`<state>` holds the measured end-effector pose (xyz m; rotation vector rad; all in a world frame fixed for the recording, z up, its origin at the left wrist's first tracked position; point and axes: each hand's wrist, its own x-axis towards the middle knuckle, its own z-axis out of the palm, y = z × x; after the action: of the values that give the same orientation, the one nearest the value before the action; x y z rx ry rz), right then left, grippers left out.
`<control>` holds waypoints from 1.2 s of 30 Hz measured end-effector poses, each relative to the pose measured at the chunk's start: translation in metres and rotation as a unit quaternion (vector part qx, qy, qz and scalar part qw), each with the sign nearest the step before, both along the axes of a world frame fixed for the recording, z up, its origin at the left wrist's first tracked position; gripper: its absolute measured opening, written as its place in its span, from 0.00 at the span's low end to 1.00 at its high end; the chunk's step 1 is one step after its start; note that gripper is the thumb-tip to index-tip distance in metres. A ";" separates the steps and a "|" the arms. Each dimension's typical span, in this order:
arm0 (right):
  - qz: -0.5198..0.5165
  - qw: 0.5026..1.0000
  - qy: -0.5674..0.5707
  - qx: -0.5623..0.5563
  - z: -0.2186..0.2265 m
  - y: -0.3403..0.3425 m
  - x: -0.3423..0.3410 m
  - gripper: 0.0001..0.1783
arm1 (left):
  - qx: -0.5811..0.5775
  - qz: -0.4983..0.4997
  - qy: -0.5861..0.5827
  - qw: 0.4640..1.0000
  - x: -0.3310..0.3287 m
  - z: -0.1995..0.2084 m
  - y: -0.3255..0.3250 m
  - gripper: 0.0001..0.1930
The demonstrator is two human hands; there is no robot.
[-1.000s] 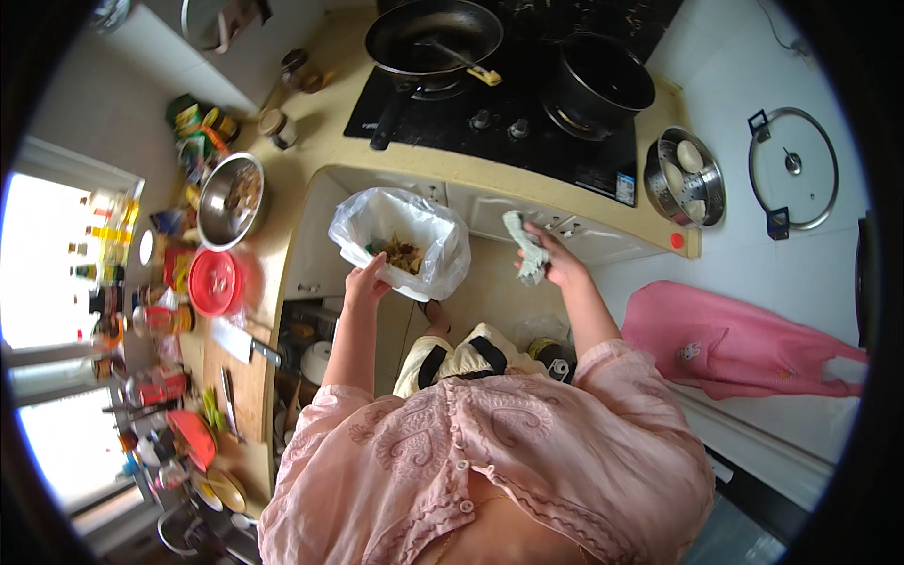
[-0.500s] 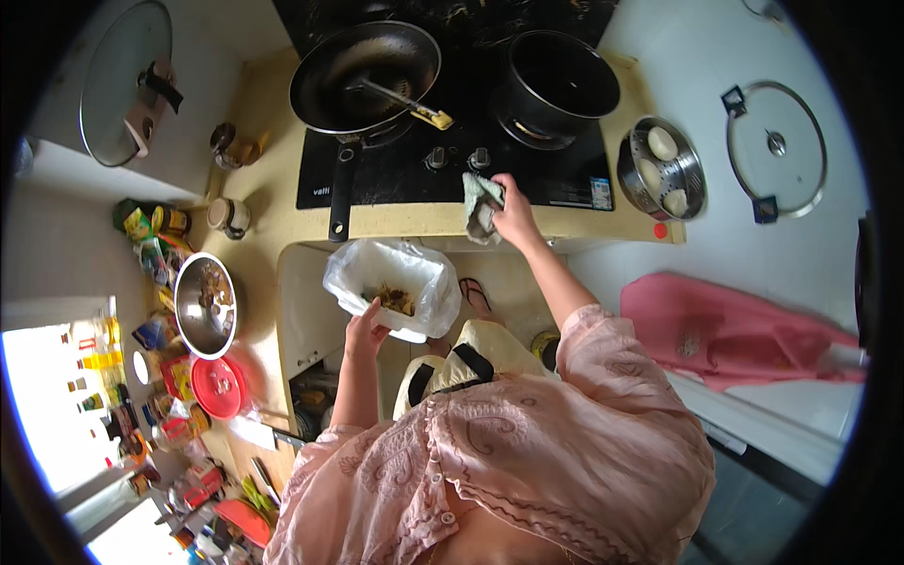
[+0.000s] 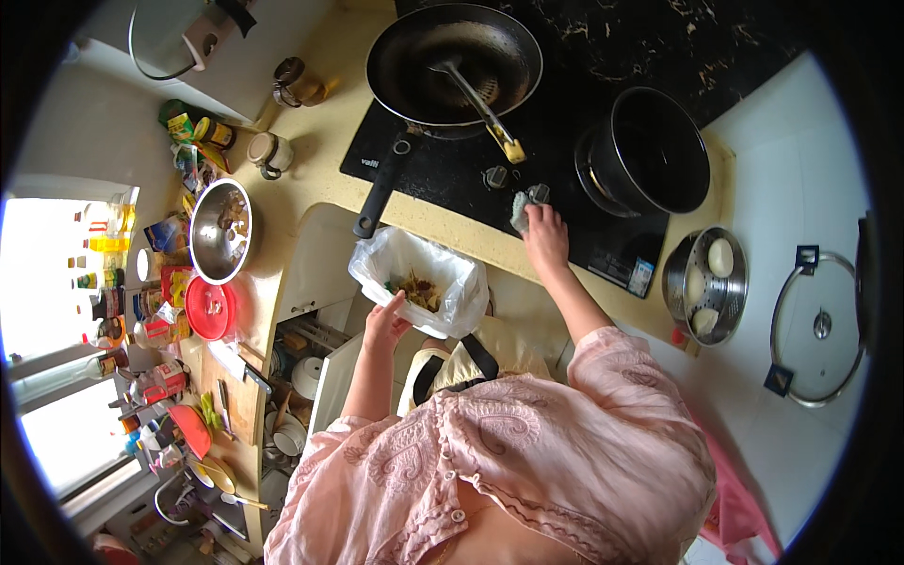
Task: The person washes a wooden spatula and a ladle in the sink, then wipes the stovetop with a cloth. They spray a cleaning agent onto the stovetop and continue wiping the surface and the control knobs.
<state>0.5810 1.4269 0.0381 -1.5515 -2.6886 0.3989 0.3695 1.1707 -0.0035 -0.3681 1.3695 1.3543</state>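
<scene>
My left hand (image 3: pixel 387 320) grips the near rim of a waste bin (image 3: pixel 428 278) lined with a clear plastic bag, food scraps lying in it. The bin is held just below the counter's front edge. My right hand (image 3: pixel 547 236) presses a pale green-grey cloth (image 3: pixel 520 214) onto the black glass cooktop (image 3: pixel 452 193), right beside a control knob (image 3: pixel 538 193); most of the cloth is hidden under the fingers. Behind stands a wok (image 3: pixel 456 66) with a spatula (image 3: pixel 477 99) resting in it. To the right of the knobs sits a black pot (image 3: pixel 659 151).
At the right counter end is a steel strainer bowl (image 3: pixel 704 282) holding pale round pieces. A pot lid (image 3: pixel 817 325) hangs on the right wall. On the left counter are a steel bowl (image 3: pixel 221 232), a red basin (image 3: pixel 209 309) and a knife (image 3: pixel 224 410). The wok handle (image 3: pixel 384 188) juts over the counter edge.
My right hand has moved from the cooktop's front edge, where the cloth hung down, onto the glass by the knob. My left hand still holds the bin. The view has turned.
</scene>
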 end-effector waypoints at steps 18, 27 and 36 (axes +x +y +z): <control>-0.077 0.498 0.567 -0.652 0.073 -0.024 -0.178 0.13 | 0.013 0.072 0.030 0.997 -0.023 0.015 -0.007 0.16; -0.055 0.516 0.665 -0.537 0.048 -0.009 -0.298 0.10 | 0.043 0.057 0.011 0.997 -0.037 0.003 -0.014 0.14; -0.133 0.546 0.702 -0.438 0.031 0.024 -0.414 0.20 | 0.030 0.062 0.001 0.998 -0.037 0.017 -0.016 0.11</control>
<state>0.1670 1.4506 0.0686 -0.7522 -0.8651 2.0012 0.3326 1.1543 0.0134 -0.4169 1.3220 1.4954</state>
